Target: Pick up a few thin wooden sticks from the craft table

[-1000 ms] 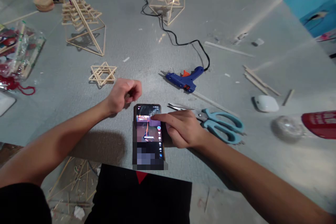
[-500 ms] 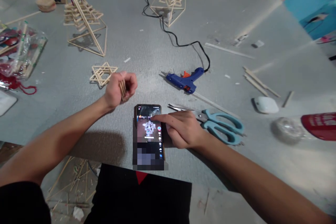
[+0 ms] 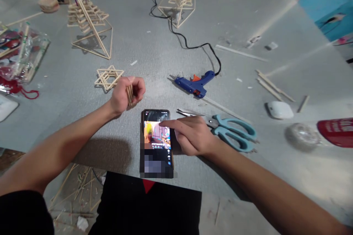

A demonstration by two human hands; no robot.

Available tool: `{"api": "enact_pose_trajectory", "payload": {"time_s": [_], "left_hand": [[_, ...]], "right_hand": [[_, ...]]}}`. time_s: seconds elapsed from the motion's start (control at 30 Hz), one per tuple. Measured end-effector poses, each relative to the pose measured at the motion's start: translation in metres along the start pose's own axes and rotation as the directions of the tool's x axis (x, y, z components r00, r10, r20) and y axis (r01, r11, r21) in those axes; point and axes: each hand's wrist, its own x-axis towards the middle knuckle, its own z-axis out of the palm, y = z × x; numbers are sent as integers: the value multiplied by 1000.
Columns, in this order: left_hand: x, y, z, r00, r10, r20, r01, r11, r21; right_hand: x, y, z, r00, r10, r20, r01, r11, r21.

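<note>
My left hand (image 3: pixel 127 93) is curled round a few short wooden sticks (image 3: pixel 129 94), above the table by a flat star made of sticks (image 3: pixel 109 78). A phone (image 3: pixel 157 141) lies at the table's front edge, its screen lit with a bright picture and its lower part blurred out. My right hand (image 3: pixel 194 134) has its index finger stretched out to the screen, the other fingers bent and nothing held. Just behind that hand lie scissors with light blue handles (image 3: pixel 234 130), blades pointing left. Beyond them rests a blue glue gun (image 3: pixel 194 83) with an orange trigger.
Two stick pyramid frames, one at the left (image 3: pixel 88 25) and one at the back (image 3: pixel 180 0), stand on the table. A black cord (image 3: pixel 187 46) runs from the glue gun. Plastic-wrapped materials (image 3: pixel 24 51) lie left; a white case (image 3: pixel 280 109) and a red-labelled bottle (image 3: pixel 335 132) lie right.
The phone's picture has switched from a pale shape on a dark background to a brighter, more colourful scene. Both hands have stayed nearly where they were.
</note>
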Motion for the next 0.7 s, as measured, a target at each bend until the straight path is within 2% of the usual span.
{"api": "enact_pose_trajectory", "payload": {"time_s": [0.17,0.37,0.57,0.7], "left_hand": [[-2,0,2,1000,-14,-3,14,1000,10],[-7,-1,5,998,22,53,-28,992,120],[0,0,-1,1000,-17,16,17,1000,-17],[-4,0,2,999,-38,26,38,999,3]], "right_hand": [[1,0,0,1000,-1,-3,1,1000,-2],[0,0,2,1000,13,7,-14,1000,21],[0,1,1,1000,5,1,-5,1000,11],[0,0,-1,1000,3,5,-3,1000,3]]}}
